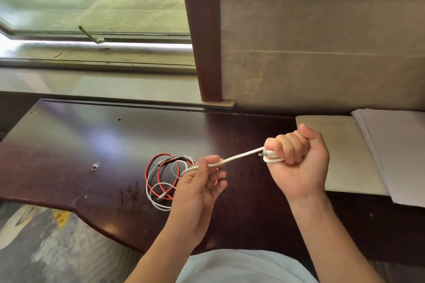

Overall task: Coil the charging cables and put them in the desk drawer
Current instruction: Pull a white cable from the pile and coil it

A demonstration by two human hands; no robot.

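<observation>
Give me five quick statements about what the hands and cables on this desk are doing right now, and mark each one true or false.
1. The right hand is curled round loops of the white cable. True.
2. The left hand is flat on the desk, holding nothing. False: it is raised and pinches the white cable.
3. A red cable lies in loose loops on the desk. True.
4. The white cable is already fully coiled. False: a stretch runs taut between the hands and more lies loose on the desk.
5. A stack of white paper sits at the left end of the desk. False: it is at the right end.
</observation>
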